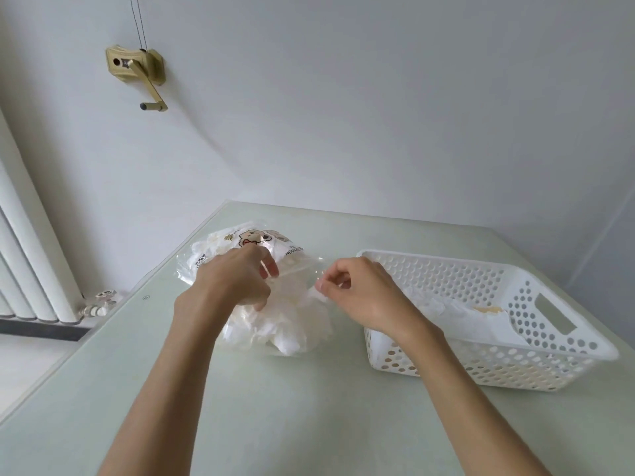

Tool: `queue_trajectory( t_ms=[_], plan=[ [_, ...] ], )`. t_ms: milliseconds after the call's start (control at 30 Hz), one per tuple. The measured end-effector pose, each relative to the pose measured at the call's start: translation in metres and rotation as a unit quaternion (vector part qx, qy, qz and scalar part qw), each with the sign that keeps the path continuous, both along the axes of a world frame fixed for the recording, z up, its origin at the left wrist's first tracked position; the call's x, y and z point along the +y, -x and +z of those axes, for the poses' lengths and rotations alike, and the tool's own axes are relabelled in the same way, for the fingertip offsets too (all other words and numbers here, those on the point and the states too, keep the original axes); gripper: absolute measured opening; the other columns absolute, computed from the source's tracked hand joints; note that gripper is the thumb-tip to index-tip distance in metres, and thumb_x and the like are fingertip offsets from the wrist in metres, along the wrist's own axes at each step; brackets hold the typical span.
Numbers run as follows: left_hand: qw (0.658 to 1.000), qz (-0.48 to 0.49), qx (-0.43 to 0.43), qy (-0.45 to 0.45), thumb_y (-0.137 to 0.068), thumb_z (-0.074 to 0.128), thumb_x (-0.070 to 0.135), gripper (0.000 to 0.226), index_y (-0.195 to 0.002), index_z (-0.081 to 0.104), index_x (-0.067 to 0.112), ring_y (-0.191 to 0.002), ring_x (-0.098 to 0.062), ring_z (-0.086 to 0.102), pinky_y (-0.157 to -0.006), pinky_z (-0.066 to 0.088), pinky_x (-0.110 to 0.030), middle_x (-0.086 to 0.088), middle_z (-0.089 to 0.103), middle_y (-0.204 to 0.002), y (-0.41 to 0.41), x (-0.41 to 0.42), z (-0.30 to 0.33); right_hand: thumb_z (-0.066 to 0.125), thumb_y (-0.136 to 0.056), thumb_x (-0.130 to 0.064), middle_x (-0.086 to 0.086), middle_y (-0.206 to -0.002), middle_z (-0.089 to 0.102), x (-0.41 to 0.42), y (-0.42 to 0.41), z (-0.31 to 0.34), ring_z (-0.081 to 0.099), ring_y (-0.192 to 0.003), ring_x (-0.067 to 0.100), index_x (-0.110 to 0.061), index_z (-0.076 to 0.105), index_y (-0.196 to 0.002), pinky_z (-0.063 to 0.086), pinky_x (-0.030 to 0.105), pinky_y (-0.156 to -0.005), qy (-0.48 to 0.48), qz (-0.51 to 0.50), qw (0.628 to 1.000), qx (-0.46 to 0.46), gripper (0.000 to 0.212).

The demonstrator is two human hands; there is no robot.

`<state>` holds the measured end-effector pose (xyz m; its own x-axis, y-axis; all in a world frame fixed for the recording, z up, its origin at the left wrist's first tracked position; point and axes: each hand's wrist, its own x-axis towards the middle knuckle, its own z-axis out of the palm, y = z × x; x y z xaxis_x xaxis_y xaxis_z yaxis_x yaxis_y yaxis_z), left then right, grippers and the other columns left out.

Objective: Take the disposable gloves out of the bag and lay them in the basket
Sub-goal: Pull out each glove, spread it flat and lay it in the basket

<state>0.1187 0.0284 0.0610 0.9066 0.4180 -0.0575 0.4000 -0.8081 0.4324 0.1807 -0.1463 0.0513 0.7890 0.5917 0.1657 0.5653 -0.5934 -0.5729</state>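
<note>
A clear plastic bag (pixel 220 250) with a cartoon print lies in the middle of the pale green table, stuffed with crumpled white disposable gloves (pixel 285 329). My left hand (pixel 233 281) is on top of the bag, its fingers curled round the bag's open rim. My right hand (pixel 357 292) pinches the other side of the rim between thumb and forefinger. A white perforated basket (pixel 556 341) stands just right of the bag, with a few white gloves (pixel 457 312) lying inside it.
The table (pixel 275 407) is pushed against a white wall. A white radiator (pixel 31 262) with a valve stands to the left, beyond the table's left edge. A brass crank handle (pixel 137 68) is fixed high on the wall.
</note>
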Motion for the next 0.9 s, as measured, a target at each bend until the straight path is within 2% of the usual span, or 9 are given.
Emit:
queue_trajectory(
  t_ms=[67, 167, 267, 333, 467, 533, 700, 833, 900],
  plan=[
    [1.000, -0.001, -0.009, 0.019, -0.067, 0.078, 0.008, 0.043, -0.094, 0.056, 0.034, -0.095, -0.017, 0.057, -0.084, 0.048, -0.032, 0.012, 0.059, -0.104, 0.002, 0.004, 0.001, 0.056, -0.094, -0.030, -0.009, -0.078, 0.070, 0.002, 0.001, 0.002, 0.064, -0.079, 0.007, -0.026, 0.057, -0.079, 0.047, 0.030, -0.072, -0.059, 0.004, 0.997, 0.039, 0.015],
    [0.997, -0.042, 0.011, 0.059, -0.072, 0.081, 0.028, 0.038, -0.101, 0.057, 0.033, -0.098, -0.014, 0.058, -0.078, 0.046, -0.027, 0.010, 0.058, -0.113, 0.006, 0.003, 0.006, 0.052, -0.096, -0.029, -0.011, -0.063, 0.066, 0.003, 0.003, 0.004, 0.055, -0.051, -0.005, -0.020, 0.056, -0.087, 0.037, 0.022, -0.055, -0.093, -0.001, 0.995, 0.020, 0.013],
    [0.992, -0.086, 0.084, 0.049, -0.064, 0.074, 0.064, 0.075, -0.127, 0.051, 0.032, -0.119, -0.011, 0.050, -0.097, 0.042, -0.027, 0.012, 0.049, -0.129, 0.012, -0.004, 0.014, 0.061, -0.092, -0.030, -0.008, -0.061, 0.068, 0.001, 0.001, 0.006, 0.060, -0.052, -0.003, -0.018, 0.065, -0.086, 0.040, 0.015, -0.053, -0.108, 0.005, 0.994, 0.028, 0.014],
    [0.996, -0.067, 0.063, 0.001, -0.059, 0.071, 0.071, 0.088, -0.133, 0.045, 0.031, -0.131, -0.013, 0.038, -0.106, 0.035, -0.032, 0.009, 0.042, -0.134, 0.008, -0.014, 0.012, 0.066, -0.088, -0.030, -0.004, -0.067, 0.072, 0.001, 0.001, 0.006, 0.066, -0.058, 0.002, -0.018, 0.069, -0.082, 0.044, 0.012, -0.055, -0.120, 0.012, 0.991, 0.057, 0.013],
    [0.995, -0.027, -0.046, -0.081, -0.064, 0.084, 0.040, 0.071, -0.123, 0.047, 0.024, -0.124, -0.019, 0.039, -0.093, 0.037, -0.032, 0.001, 0.043, -0.125, -0.013, -0.033, -0.010, 0.068, -0.088, -0.027, -0.002, -0.081, 0.074, 0.002, 0.001, 0.006, 0.067, -0.070, 0.004, -0.019, 0.074, -0.087, 0.048, 0.013, -0.068, -0.128, 0.023, 0.988, 0.080, 0.010],
    [0.995, -0.022, -0.063, -0.074, -0.063, 0.085, 0.029, 0.064, -0.118, 0.052, 0.025, -0.115, -0.018, 0.047, -0.081, 0.039, -0.030, 0.004, 0.046, -0.119, -0.016, -0.030, -0.015, 0.064, -0.090, -0.027, -0.006, -0.089, 0.074, -0.005, -0.004, 0.007, 0.065, -0.084, 0.005, -0.021, 0.076, -0.094, 0.050, 0.021, -0.080, -0.091, -0.002, 0.995, 0.028, 0.014],
    [0.995, -0.027, -0.096, -0.013, -0.063, 0.084, 0.027, 0.042, -0.093, 0.056, 0.039, -0.094, -0.010, 0.055, -0.074, 0.040, -0.028, 0.020, 0.054, -0.099, -0.009, -0.004, -0.013, 0.059, -0.086, -0.053, -0.001, -0.105, 0.065, 0.003, 0.007, 0.002, 0.044, -0.113, 0.022, -0.025, 0.070, -0.108, 0.027, 0.034, -0.095, 0.172, -0.003, 0.978, -0.119, 0.037],
    [0.994, -0.045, -0.101, 0.001, -0.061, 0.086, 0.029, 0.045, -0.093, 0.056, 0.039, -0.090, -0.010, 0.054, -0.073, 0.041, -0.028, 0.021, 0.054, -0.093, -0.003, 0.005, -0.016, 0.063, -0.086, -0.040, -0.003, -0.071, 0.049, 0.022, 0.010, -0.008, 0.049, -0.102, 0.024, -0.021, 0.064, -0.070, 0.023, 0.033, -0.080, 0.197, 0.012, 0.968, -0.157, 0.024],
    [0.993, -0.048, -0.104, 0.011, -0.060, 0.086, 0.030, 0.049, -0.097, 0.055, 0.036, -0.087, -0.009, 0.052, -0.070, 0.039, -0.028, 0.019, 0.054, -0.094, -0.002, 0.008, -0.018, 0.076, -0.075, -0.038, -0.011, -0.061, 0.047, 0.017, 0.000, -0.002, 0.053, -0.081, 0.016, -0.021, 0.071, -0.075, 0.032, 0.028, -0.075, 0.119, 0.012, 0.990, -0.069, 0.018]
  ],
)
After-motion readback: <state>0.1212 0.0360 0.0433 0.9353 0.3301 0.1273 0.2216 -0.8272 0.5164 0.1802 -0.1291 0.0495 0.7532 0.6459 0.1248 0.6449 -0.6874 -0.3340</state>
